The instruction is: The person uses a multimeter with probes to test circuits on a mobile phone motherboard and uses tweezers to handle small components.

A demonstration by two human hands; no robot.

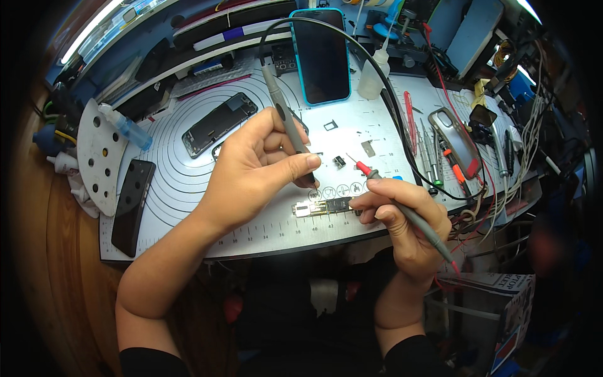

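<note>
My left hand (pixel 257 173) grips a grey multimeter probe (pixel 284 110) with a black cable, held steeply with its lower tip just above the left part of a small circuit board (pixel 319 207). My right hand (pixel 405 226) holds a second grey probe (pixel 414 220) with a red collar, its metal tip pointing up and left near a small dark component (pixel 340 161); whether it touches anything I cannot tell. My right fingertips are beside the board's right end and partly hide it. A small tray-like frame (pixel 330 125) and a metal plate (pixel 368 147) lie behind.
A blue-cased phone (pixel 320 60) stands at the back beside a bottle (pixel 370 78). A detached screen (pixel 220 122), dark phone (pixel 133 207), perforated plate (pixel 97 169) and blue bottle (pixel 132 132) sit left. Screwdrivers (pixel 427 160), a phone housing (pixel 455 144) and tangled cables crowd the right of the mat (pixel 176 239).
</note>
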